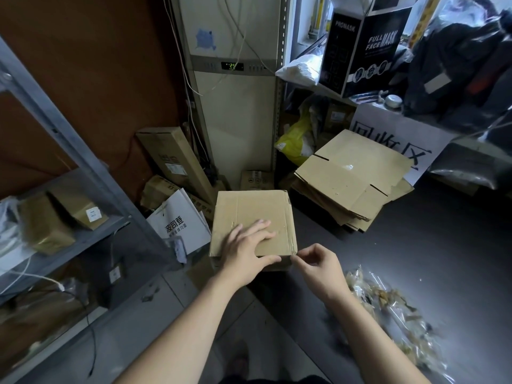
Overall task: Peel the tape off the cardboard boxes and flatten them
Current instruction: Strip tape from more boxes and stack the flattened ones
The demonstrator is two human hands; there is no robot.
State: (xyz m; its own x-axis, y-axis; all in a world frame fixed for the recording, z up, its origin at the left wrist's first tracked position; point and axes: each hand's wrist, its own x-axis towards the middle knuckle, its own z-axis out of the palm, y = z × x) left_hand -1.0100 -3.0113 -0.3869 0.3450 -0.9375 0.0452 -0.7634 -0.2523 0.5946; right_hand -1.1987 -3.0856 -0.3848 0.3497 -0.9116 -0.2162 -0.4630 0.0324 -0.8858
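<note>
a grey shelf (69, 162) fills the left side. a pile of flat boxes (346, 176) lies on the dark floor (429, 245) at the back right. a heap of crumpled tape (388, 309) lies on the floor at the near right. the box (249, 209) sits on the floor in the middle, just left of the pile. the left hand (246, 250) lies flat on top of the box, fingers spread. the right hand (318, 264) pinches the box's near right corner with thumb and finger.
</note>
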